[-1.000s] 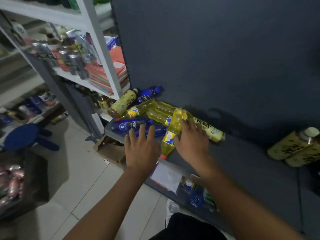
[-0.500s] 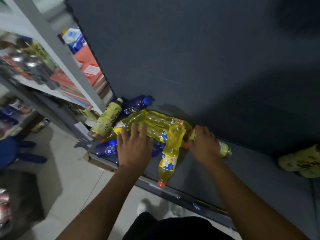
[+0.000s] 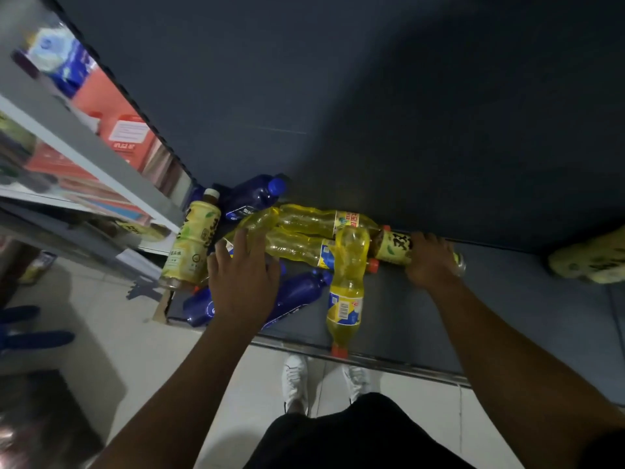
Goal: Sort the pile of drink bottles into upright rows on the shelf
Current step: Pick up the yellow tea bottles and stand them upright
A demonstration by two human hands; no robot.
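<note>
A pile of drink bottles lies on the dark shelf (image 3: 507, 316). My right hand (image 3: 431, 262) grips a lying tea bottle (image 3: 394, 247) with a yellow label, at the pile's right end. My left hand (image 3: 241, 282) rests with straight fingers over a blue bottle (image 3: 297, 294) and touches a clear yellow bottle (image 3: 260, 221). Another yellow soda bottle (image 3: 346, 292) with a red cap points toward the shelf's front edge. A pale tea bottle (image 3: 192, 245) leans at the left, with a second blue bottle (image 3: 253, 198) behind it.
More yellow-labelled bottles (image 3: 588, 262) lie at the far right of the shelf. A white rack (image 3: 84, 154) with red boxes and packets stands to the left. The shelf's metal front rim (image 3: 372, 360) runs above my white shoes (image 3: 294, 380) on the tiled floor.
The camera has come closer and tilted down. My right hand moved right and closed on the tea bottle. My left hand slid forward onto the pile.
</note>
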